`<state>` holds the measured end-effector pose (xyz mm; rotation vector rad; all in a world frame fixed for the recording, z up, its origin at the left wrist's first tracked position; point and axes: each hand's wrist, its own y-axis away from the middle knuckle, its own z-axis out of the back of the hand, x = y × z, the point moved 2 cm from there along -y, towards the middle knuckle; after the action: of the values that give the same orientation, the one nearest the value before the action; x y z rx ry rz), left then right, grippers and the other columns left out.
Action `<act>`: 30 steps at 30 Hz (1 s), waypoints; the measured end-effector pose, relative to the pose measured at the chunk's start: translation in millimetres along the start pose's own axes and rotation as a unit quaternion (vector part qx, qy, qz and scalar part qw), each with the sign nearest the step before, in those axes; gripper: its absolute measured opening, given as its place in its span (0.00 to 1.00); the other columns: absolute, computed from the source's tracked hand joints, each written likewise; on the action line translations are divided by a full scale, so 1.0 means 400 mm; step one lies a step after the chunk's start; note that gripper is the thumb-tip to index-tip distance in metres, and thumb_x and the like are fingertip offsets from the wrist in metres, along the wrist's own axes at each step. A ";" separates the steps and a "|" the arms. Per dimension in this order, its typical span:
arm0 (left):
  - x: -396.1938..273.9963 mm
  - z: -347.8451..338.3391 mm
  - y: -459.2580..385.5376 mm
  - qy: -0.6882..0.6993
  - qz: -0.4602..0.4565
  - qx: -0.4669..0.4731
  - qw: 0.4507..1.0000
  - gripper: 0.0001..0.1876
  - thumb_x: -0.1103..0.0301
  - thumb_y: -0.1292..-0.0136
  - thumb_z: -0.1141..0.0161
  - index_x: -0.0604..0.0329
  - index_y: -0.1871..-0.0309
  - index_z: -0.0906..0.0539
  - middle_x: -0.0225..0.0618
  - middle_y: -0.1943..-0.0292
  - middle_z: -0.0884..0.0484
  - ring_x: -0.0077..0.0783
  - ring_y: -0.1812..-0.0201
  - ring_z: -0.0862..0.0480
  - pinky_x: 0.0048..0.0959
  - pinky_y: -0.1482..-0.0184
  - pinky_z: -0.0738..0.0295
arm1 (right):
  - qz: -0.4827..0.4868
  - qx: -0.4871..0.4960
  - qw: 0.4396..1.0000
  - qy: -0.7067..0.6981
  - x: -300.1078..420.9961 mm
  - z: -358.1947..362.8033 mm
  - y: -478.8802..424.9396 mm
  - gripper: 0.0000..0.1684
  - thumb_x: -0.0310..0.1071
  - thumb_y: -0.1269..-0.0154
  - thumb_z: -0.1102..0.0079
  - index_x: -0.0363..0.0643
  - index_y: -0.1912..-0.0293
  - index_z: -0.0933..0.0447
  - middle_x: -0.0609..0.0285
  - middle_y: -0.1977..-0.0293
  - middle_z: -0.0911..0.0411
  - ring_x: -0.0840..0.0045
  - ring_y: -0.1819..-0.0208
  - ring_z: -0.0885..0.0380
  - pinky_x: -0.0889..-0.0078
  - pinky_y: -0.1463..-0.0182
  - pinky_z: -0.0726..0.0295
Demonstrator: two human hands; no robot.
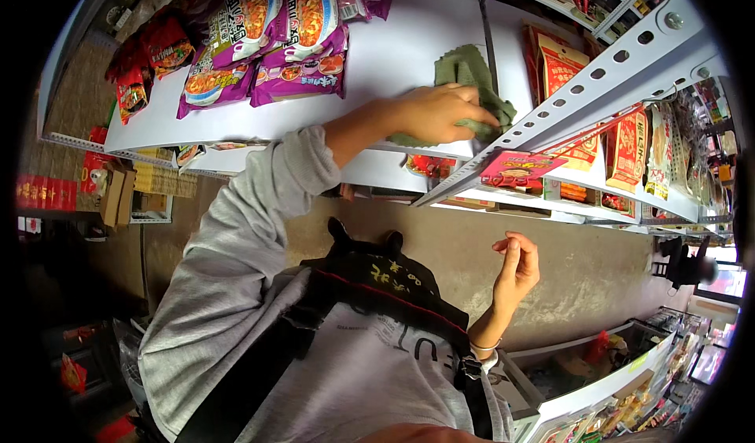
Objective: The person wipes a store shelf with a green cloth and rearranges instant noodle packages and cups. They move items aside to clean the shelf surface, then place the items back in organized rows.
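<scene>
My left hand (439, 113) presses a green cloth (466, 68) onto the white shelf board (389, 60), near its right front corner by the perforated metal upright (575, 89). Part of the cloth is bunched under the fingers, and a loose fold stands up behind them. To the left of that hand, purple packs of instant noodles (301, 77) lie stacked on the same board. My right hand (518, 266) hangs in the air over the floor, apart from the shelf. Its fingers are loosely curled with nothing visible in them, and a bracelet (486, 346) circles the wrist.
Red food packets (134, 92) sit at the board's left end. Beyond the upright, a pink packet (519, 167) and snack bags (627, 148) hang or stand along the shelving. A display counter (596, 378) stands at lower right. Another person (687, 260) is far down the aisle.
</scene>
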<state>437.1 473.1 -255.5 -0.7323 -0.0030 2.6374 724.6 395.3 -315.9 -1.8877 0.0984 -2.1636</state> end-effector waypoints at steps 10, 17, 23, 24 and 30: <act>-0.063 0.124 0.276 -0.118 0.125 0.188 0.967 0.17 0.68 0.46 0.45 0.48 0.53 0.16 0.32 0.66 0.24 0.38 0.63 0.20 0.38 0.61 0.25 | 0.012 0.018 0.998 -0.065 0.008 -0.018 -0.041 0.09 0.32 0.27 0.48 0.37 0.58 0.23 0.62 0.73 0.23 0.82 0.70 0.25 0.80 0.63 0.29; -0.133 0.141 0.247 -0.120 0.076 -0.202 0.969 0.16 0.62 0.46 0.35 0.48 0.52 0.15 0.33 0.59 0.23 0.37 0.59 0.22 0.37 0.59 0.26 | 0.012 0.047 0.995 -0.092 -0.003 -0.038 -0.075 0.07 0.29 0.28 0.46 0.36 0.58 0.23 0.63 0.71 0.22 0.83 0.70 0.24 0.81 0.63 0.25; -0.084 -0.070 0.166 -0.188 -0.041 -0.283 0.940 0.16 0.66 0.48 0.35 0.40 0.53 0.14 0.35 0.52 0.25 0.41 0.52 0.24 0.40 0.50 0.30 | 0.003 0.086 0.991 -0.105 -0.004 -0.072 -0.065 0.07 0.29 0.28 0.47 0.36 0.58 0.22 0.64 0.73 0.22 0.85 0.69 0.24 0.83 0.63 0.27; -0.087 -0.079 0.162 -0.207 -0.026 -0.293 0.933 0.16 0.66 0.48 0.36 0.39 0.54 0.14 0.35 0.51 0.26 0.40 0.51 0.24 0.40 0.50 0.31 | -0.003 0.086 0.991 -0.101 -0.011 -0.073 -0.063 0.07 0.29 0.28 0.47 0.36 0.58 0.22 0.64 0.73 0.22 0.85 0.70 0.24 0.83 0.63 0.27; -0.097 -0.039 0.266 -0.146 -0.008 -0.210 0.967 0.13 0.71 0.50 0.36 0.42 0.60 0.16 0.32 0.59 0.25 0.39 0.59 0.22 0.36 0.57 0.29 | -0.023 0.073 0.992 -0.100 -0.023 -0.060 -0.058 0.07 0.29 0.28 0.47 0.36 0.58 0.22 0.64 0.72 0.21 0.86 0.70 0.24 0.83 0.64 0.27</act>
<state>434.8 359.2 -261.3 -0.4555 -0.6651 2.7309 698.5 416.7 -323.1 -2.0262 -0.1407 -1.9373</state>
